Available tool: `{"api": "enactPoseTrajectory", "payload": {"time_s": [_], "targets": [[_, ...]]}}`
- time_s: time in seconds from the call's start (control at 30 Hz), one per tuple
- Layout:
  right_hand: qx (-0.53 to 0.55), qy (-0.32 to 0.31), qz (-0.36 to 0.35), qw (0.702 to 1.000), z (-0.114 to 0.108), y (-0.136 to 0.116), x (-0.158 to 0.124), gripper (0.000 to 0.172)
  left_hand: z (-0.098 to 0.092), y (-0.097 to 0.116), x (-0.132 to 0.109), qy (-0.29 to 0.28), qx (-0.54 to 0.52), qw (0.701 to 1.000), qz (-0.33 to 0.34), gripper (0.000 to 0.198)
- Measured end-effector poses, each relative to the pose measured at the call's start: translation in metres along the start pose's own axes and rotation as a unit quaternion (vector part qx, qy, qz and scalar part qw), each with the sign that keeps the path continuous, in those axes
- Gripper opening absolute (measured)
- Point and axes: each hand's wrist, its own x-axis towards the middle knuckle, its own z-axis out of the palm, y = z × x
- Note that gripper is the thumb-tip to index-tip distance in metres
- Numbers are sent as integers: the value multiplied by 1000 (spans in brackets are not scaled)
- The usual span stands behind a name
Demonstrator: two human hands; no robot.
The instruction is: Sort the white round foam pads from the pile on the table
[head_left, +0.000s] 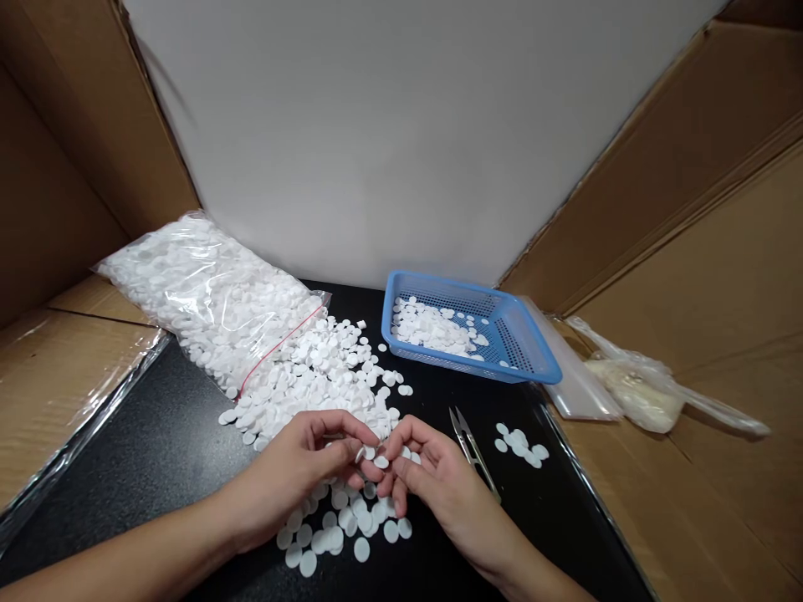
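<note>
Near centre, low over the black table (156, 451), both hands meet fingertip to fingertip above the near end of the loose pile (314, 368) of white discs. On the left hand (301, 468), thumb & forefinger are closed to a tight pinch on one disc (362, 454), held edge-on, off the table. On the right hand (439, 481), fingers are curled in w/ tips at the same spot and a second white piece right by them; can't tell whether it really grips or only steadies. Far left lies the clear bag (207, 301), mouth open, discs spilling toward the hands. Far right of the pile sits the blue basket (533, 355) w/ a thin layer of discs. The snips (473, 451) lie just right of the right hand, untouched, w/ a small cluster (520, 445) of discs beyond them. Step in hand, prob.: one disc singled out & being checked or worked btw the fingertips. Next move calls for a light pinch so the thin disc isn't bent, a clear look at its edge, and, if trimming is wanted, freeing the right hand for the snips w/o dropping the disc back among the rest.
</note>
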Motion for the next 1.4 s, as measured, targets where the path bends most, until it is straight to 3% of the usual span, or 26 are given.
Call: {"api": "enactPoseTrajectory", "payload": {"time_s": [0.23, 0.5, 0.7, 0.87, 1.0, 1.07, 1.17, 1.27, 1.33, 1.4], "targets": [[-36, 15, 9, 999, 0, 2, 0, 41, 2, 2, -2, -17, 15, 999, 32, 30], [-66, 33, 18, 997, -3, 1, -2, 30, 3, -1, 0, -19, -20, 999, 45, 18], [18, 24, 15, 999, -4, -2, -2, 24, 1, -4, 0, -23, -33, 998, 46, 6], [68, 19, 28, 997, -3, -3, -1, 17, 3, -4, 1, -11, -81, 996, 24, 14], [102, 18, 26, 994, -4, -7, -3, 28, 1, -1, 1, -3, -91, 995, 33, 19], [67, 36, 20, 997, -7, -8, -3, 36, -3, 4, 1, 31, -62, 997, 47, 20], [-71, 91, -29, 993, -12, -5, -1, 35, -13, 15, 1, 94, 25, 992, 80, 21], [-266, 121, -103, 951, -14, 3, 3, 22, -20, 21, 1, 113, 161, 972, 131, 22], [-355, 104, -140, 919, -12, 8, 6, 16, -20, 20, 0, 117, 290, 936, 160, 17], [-399, 82, -170, 897, -9, 12, 8, 22, -18, 14, 0, 113, 418, 880, 198, 12]]}}
